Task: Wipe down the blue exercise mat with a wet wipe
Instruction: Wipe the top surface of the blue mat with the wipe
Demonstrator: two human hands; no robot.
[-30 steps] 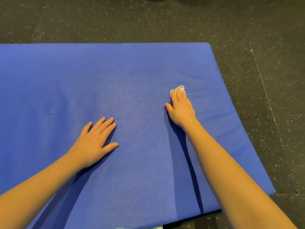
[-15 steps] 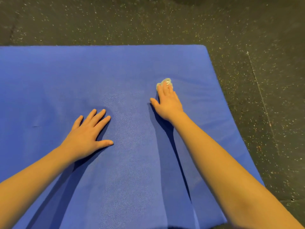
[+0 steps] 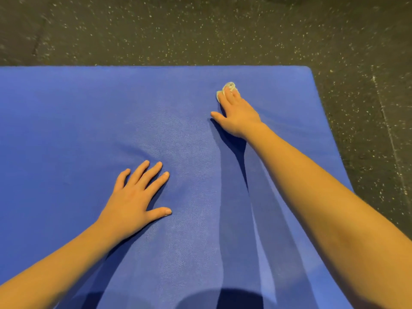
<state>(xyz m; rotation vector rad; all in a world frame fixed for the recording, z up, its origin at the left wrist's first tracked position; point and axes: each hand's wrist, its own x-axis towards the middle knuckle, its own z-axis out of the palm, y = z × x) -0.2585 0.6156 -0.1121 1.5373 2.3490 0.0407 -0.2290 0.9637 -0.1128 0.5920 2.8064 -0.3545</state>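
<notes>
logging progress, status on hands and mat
Right hand pressing wet wipe on blue mat near far right corner. Left hand flat on mat. Nothing in the way.

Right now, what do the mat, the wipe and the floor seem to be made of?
Mat: probably vinyl-covered foam; grained sheen, dents under left hand.
Wipe: thin pale fabric, crumpled under right hand.
Floor: likely rubber; dark, matte, pale flecks.

The right hand [image 3: 238, 117] has pushed the wet wipe [image 3: 229, 86] farther up the mat [image 3: 66, 130] (toward its far edge).
</notes>
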